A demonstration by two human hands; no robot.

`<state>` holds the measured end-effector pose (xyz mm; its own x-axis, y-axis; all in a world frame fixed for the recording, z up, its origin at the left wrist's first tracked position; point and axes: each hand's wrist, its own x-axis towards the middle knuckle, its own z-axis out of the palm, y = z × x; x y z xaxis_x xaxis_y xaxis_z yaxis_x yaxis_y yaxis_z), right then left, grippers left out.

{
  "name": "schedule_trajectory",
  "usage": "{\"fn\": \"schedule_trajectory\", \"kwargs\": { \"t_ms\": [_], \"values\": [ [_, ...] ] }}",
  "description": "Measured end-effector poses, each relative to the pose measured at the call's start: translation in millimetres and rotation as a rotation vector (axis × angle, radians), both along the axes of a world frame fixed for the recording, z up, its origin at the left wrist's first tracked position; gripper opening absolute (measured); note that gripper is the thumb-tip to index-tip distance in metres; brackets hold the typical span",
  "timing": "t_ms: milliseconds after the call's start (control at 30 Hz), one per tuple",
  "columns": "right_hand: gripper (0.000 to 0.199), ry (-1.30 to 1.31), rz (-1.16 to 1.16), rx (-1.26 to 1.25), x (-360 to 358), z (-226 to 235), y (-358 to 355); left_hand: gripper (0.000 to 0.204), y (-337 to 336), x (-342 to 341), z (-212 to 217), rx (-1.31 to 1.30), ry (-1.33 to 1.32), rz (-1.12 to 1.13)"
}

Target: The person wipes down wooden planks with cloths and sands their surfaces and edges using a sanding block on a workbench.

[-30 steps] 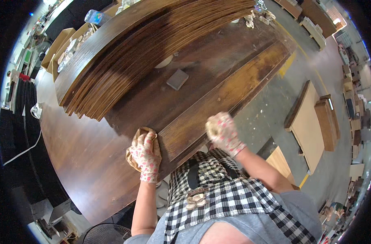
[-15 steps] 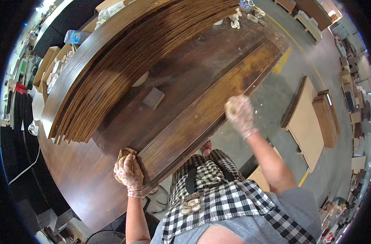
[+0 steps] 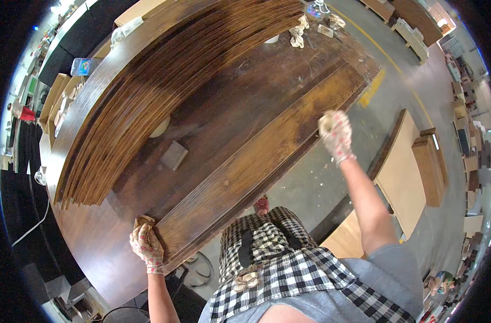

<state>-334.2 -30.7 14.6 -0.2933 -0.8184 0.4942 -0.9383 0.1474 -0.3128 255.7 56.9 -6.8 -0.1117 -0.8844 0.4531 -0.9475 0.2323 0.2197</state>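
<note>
A long brown wooden board (image 3: 240, 172) lies slantwise along the near edge of a dark worktable (image 3: 213, 105). My left hand (image 3: 146, 245), in a white glove with red dots, is closed around a crumpled brown rag (image 3: 144, 222) at the board's near left end. My right hand (image 3: 336, 134), gloved the same way, is closed at the board's near long edge, toward its far right end. Something pale shows at its curled fingers, too hidden to name. A small grey rectangular block (image 3: 174, 155) lies on the table beyond the board.
A row of stacked brown wooden boards (image 3: 165, 81) fills the table's far left side. Crumpled cloths (image 3: 297, 32) lie at its far end. Cardboard boxes (image 3: 54, 102) stand behind the stack. Pale panels (image 3: 404, 172) rest on the floor to the right.
My right hand has moved along the board's near edge toward its far right end. My left hand keeps the rag at the near left end. The whole view has shifted slightly.
</note>
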Motion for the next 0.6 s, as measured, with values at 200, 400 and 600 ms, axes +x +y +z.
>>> {"fn": "schedule_trajectory", "kwargs": {
  "t_ms": [200, 400, 600],
  "values": [
    [0.008, 0.132, 0.218, 0.008, 60.1, 5.5, 20.0, 0.025, 6.9, 13.8, -4.5, 0.037, -0.080, 0.038],
    [0.019, -0.375, 0.779, 0.245, 195.0, 19.1, 76.1, 0.022, -1.3, -4.7, 9.5, 0.103, -0.071, 0.095],
    [0.026, -1.150, 0.478, 0.081, 92.4, -1.3, -11.0, 0.018, -12.8, -23.0, 37.0, 0.045, -0.047, 0.170]
  ]
}}
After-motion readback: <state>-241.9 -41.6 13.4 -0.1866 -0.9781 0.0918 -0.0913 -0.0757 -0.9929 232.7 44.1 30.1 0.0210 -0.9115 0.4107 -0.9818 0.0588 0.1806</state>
